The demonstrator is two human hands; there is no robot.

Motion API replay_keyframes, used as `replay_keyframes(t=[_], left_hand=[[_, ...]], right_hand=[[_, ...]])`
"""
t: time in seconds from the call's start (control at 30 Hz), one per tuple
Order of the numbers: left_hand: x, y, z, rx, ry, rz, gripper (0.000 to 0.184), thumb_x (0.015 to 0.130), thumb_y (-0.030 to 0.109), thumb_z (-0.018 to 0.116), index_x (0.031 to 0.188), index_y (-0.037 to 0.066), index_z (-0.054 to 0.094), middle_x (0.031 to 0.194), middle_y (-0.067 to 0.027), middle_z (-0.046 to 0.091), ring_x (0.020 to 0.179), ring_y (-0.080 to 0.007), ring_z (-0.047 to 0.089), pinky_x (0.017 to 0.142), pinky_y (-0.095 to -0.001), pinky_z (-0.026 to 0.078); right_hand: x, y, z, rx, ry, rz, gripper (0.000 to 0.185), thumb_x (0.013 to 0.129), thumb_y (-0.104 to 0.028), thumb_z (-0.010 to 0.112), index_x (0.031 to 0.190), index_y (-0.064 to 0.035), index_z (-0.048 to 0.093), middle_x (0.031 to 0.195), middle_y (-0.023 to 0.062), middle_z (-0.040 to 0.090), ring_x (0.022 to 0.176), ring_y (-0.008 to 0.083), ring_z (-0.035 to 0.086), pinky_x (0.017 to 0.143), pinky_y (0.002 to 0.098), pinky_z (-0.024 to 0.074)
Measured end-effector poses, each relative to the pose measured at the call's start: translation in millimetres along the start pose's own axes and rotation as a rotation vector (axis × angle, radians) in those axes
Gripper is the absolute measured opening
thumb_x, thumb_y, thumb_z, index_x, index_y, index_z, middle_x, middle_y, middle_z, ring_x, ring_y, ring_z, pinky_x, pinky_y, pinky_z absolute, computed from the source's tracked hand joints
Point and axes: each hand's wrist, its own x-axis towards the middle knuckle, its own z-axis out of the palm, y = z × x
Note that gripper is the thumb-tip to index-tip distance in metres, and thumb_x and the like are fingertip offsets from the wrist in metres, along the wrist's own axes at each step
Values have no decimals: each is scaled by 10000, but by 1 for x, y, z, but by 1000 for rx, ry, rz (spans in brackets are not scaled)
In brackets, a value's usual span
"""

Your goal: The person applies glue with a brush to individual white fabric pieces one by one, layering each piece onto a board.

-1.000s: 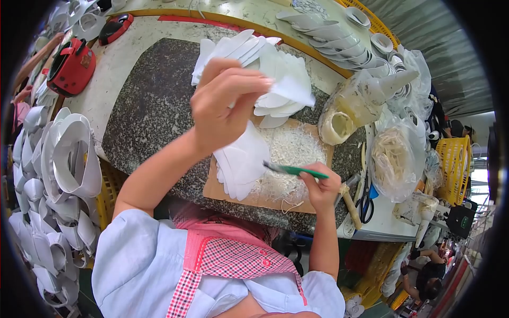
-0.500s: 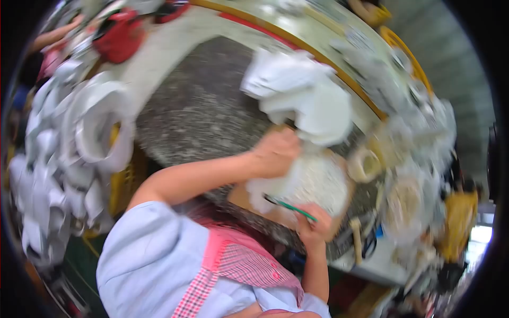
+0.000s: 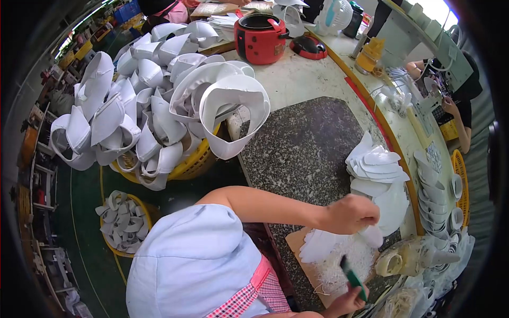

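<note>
My left hand (image 3: 352, 214) is closed over the lower edge of the white pieces, its fingertips at a small white piece (image 3: 371, 236); whether they grip it is hard to tell. In my right hand (image 3: 347, 301) is a green-handled brush (image 3: 353, 278), its dark tip over the glue-streaked board (image 3: 302, 249). Several white pieces (image 3: 317, 245) lie fanned on the board's left part. Beyond my left hand, stacks of white cut pieces (image 3: 375, 164) rest on the speckled stone slab (image 3: 302, 148).
A glue-coated bottle (image 3: 413, 257) lies right of the board. White curved parts (image 3: 151, 106) fill a yellow basket at left, some overhanging the slab's corner. A red pot (image 3: 260, 40) stands at the back. Another person (image 3: 464, 100) is at the far right.
The view has swung left, showing more baskets. My left hand has moved from above the board's left part to the small white piece near the stacks. My right hand still holds the brush.
</note>
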Motion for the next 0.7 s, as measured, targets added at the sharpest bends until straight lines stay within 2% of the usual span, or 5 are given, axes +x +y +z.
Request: replay_keyframes(t=[0.03, 0.17, 0.33, 0.5, 0.7], left_hand=[[-3, 6, -5, 91, 165, 126, 153, 683, 82, 619, 813, 73, 540, 831, -59, 581, 718, -251, 567, 589, -337, 463], [-84, 8, -5, 248, -332, 374, 129, 683, 162, 595, 789, 107, 546, 884, -23, 579, 760, -178, 561, 607, -309, 457], [-95, 2, -16, 344, -375, 343, 203, 624, 168, 595, 809, 83, 585, 945, -35, 610, 862, -213, 566, 713, -339, 460], [-91, 4, -17, 325, -411, 324, 221, 620, 160, 592, 824, 74, 600, 910, -28, 615, 861, -213, 566, 736, -344, 452], [-72, 2, -9, 172, -379, 160, 112, 613, 88, 603, 723, 71, 587, 766, -29, 591, 812, -226, 560, 711, -343, 451]], right_hand=[[12, 5, -8, 51, 26, -3, 193, 873, -149, 609, 902, 41, 595, 849, 106, 624, 735, 176, 579, 628, 287, 470], [12, -29, -1, 116, 42, 33, 155, 874, -54, 537, 991, 29, 595, 980, 144, 632, 801, 207, 615, 631, 287, 529], [19, -39, 37, 43, -487, 125, 56, 783, 30, 628, 839, 34, 628, 703, 63, 618, 640, 132, 594, 602, 260, 488], [51, -33, 71, -211, -380, -428, 92, 780, 56, 614, 869, 36, 624, 741, 69, 625, 620, 148, 589, 574, 257, 470], [5, -38, 11, -80, -429, -229, 63, 736, -23, 652, 796, -3, 646, 688, 95, 627, 589, 175, 594, 535, 260, 455]])
